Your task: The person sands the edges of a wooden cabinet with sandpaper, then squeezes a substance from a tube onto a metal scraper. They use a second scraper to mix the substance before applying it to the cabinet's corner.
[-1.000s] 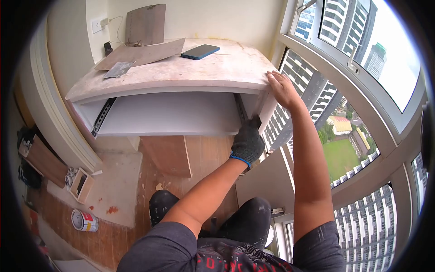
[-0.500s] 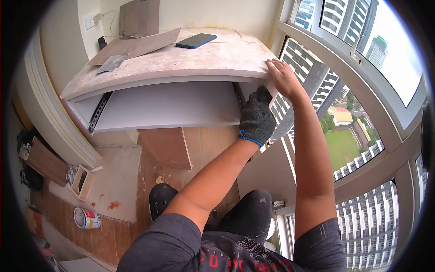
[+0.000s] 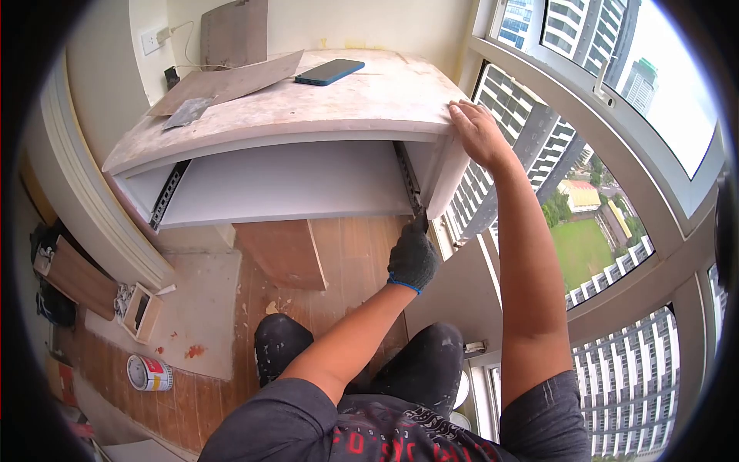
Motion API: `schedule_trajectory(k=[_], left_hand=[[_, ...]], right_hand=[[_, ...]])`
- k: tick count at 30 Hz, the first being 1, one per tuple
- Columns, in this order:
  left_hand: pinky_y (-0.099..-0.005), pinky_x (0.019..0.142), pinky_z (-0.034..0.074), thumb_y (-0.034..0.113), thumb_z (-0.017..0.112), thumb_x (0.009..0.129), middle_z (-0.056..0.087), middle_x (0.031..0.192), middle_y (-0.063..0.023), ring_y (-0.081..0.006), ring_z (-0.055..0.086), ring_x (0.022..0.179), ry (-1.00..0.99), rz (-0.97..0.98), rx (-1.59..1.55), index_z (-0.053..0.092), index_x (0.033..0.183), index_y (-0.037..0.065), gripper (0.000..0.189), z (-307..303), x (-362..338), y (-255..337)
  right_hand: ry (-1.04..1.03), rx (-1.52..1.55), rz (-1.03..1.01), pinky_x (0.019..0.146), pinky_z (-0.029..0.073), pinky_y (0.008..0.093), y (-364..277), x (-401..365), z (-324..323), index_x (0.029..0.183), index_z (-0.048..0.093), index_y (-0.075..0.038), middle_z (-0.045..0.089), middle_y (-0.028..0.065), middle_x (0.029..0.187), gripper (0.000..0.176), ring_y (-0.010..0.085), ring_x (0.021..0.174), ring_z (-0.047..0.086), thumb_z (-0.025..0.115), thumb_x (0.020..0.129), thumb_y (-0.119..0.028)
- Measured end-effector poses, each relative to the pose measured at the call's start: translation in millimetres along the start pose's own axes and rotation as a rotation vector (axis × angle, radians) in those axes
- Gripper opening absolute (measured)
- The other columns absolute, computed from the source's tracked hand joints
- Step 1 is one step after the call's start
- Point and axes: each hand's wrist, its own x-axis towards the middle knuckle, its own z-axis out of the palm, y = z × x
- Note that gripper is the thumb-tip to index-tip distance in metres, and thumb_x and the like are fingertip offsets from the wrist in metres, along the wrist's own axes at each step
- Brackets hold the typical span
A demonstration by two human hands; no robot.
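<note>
My left hand (image 3: 413, 258), in a dark glove with a blue cuff, is closed just below the front right corner of the desk. Something dark at its fingertips is too small to make out. Close above it is the right metal drawer rail (image 3: 408, 177), inside the open drawer space. Bare, my right hand (image 3: 479, 131) rests on the right edge of the desk top (image 3: 362, 104), its fingers lying over the corner. The desk top has a patchy pale surface.
On the desk lie a phone (image 3: 330, 72), a thin brown board (image 3: 239, 86) and a grey flat piece (image 3: 187, 113). A paint can (image 3: 149, 373) and a small wooden box (image 3: 141, 313) stand on the floor at left. Windows (image 3: 585, 154) line the right side.
My left hand has moved down and slightly left, from the inner right side panel to below the desk's front corner. My right hand has stayed on the desk edge.
</note>
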Motion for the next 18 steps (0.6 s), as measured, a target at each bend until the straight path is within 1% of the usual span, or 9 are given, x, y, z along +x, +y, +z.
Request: schedule_trajectory(k=[3,4,7,8,11,14,17,18], left_hand=[[-0.0505,0.081,0.055,0.013,0.055,0.091,0.06,0.114,-0.0168,-0.0374,0.066,0.096,-0.002,-0.062,-0.04,0.051,0.137,0.011,0.046,22,6,-14],[-0.05,0.083,0.055,0.012,0.056,0.091,0.06,0.116,-0.0168,-0.0371,0.066,0.097,-0.018,-0.085,-0.054,0.052,0.136,0.011,0.046,18,6,-12],[-0.05,0.083,0.056,0.011,0.053,0.093,0.057,0.127,-0.0191,-0.0399,0.065,0.1,0.28,0.182,-0.083,0.046,0.145,0.01,0.052,19,18,5],[-0.0496,0.083,0.056,0.01,0.055,0.091,0.055,0.133,-0.0172,-0.0398,0.065,0.102,0.211,0.072,-0.058,0.046,0.145,0.01,0.054,17,22,11],[-0.0487,0.084,0.056,0.01,0.056,0.091,0.056,0.132,-0.0162,-0.0398,0.064,0.104,0.156,0.074,0.059,0.048,0.142,0.008,0.052,24,17,-4],[-0.0485,0.084,0.056,0.01,0.057,0.09,0.056,0.132,-0.0164,-0.0398,0.063,0.106,0.033,0.062,0.025,0.049,0.142,0.007,0.052,20,21,-9],[-0.049,0.087,0.055,0.009,0.056,0.09,0.056,0.133,-0.0177,-0.0398,0.063,0.107,0.141,0.067,-0.074,0.047,0.144,0.008,0.054,15,18,8],[-0.0495,0.089,0.054,0.008,0.055,0.091,0.056,0.132,-0.0187,-0.0406,0.062,0.107,0.182,0.169,-0.046,0.049,0.142,0.008,0.052,20,20,-5]], right_hand=[[0.021,-0.035,0.02,0.12,0.023,0.0427,-5,-1,0,0.133,0.061,-0.001,0.053,0.02,0.144,0.054,0.0361,0.141,0.038,0.034,0.106,-0.039],[0.023,-0.032,0.012,0.12,0.023,0.0429,-5,1,-1,0.133,0.061,-0.001,0.052,0.0203,0.144,0.054,0.0361,0.141,0.038,0.034,0.106,-0.039],[0.0,0.011,-0.03,0.12,0.024,0.0437,-1,1,-1,0.133,0.06,0.0,0.052,0.0219,0.144,0.054,0.036,0.141,0.038,0.034,0.106,-0.04],[-0.003,0.0,-0.024,0.119,0.025,0.0445,0,1,-1,0.133,0.06,0.0,0.052,0.0228,0.144,0.055,0.0367,0.14,0.039,0.034,0.106,-0.04],[0.032,-0.011,-0.034,0.119,0.026,0.0444,2,2,3,0.133,0.06,0.0,0.052,0.0229,0.143,0.055,0.0372,0.14,0.039,0.035,0.105,-0.04],[0.026,0.001,0.025,0.119,0.025,0.0445,-5,-2,0,0.134,0.06,0.0,0.051,0.0229,0.144,0.056,0.0374,0.141,0.038,0.035,0.105,-0.041],[0.044,-0.006,0.008,0.119,0.025,0.0443,-5,-2,2,0.134,0.06,-0.001,0.051,0.0227,0.145,0.056,0.0368,0.142,0.036,0.035,0.105,-0.042],[0.055,0.009,0.043,0.119,0.026,0.0443,-7,-3,2,0.133,0.061,-0.001,0.051,0.0229,0.145,0.056,0.037,0.141,0.037,0.035,0.105,-0.041]])
